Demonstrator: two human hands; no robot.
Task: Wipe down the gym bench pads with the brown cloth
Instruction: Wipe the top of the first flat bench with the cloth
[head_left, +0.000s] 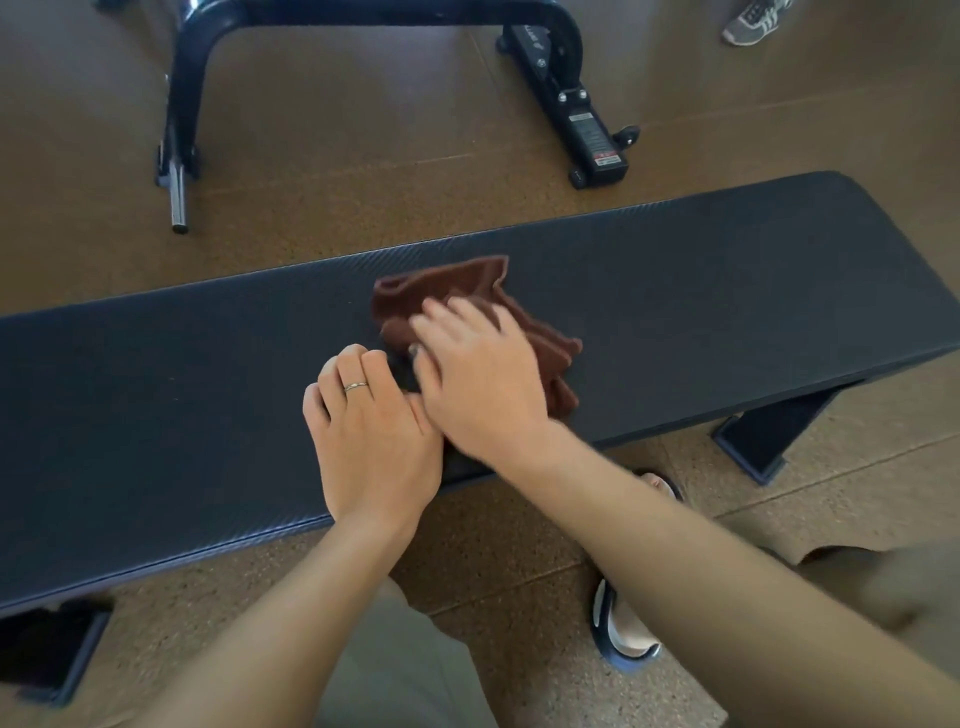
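A long black gym bench pad (182, 405) runs across the view from lower left to upper right. A crumpled brown cloth (441, 291) lies on the middle of the pad. My right hand (478, 384) lies flat on the cloth's near part, fingers spread and slightly blurred. My left hand (369, 436), with a ring on one finger, rests palm down on the bare pad just left of the cloth, fingers curled, touching the right hand's thumb side.
A black metal machine frame (561, 88) with a chrome peg (176, 197) stands on the brown floor beyond the bench. Another person's shoe (753, 23) is at the top right. My sandalled foot (623, 623) and the bench leg (769, 441) are below the pad.
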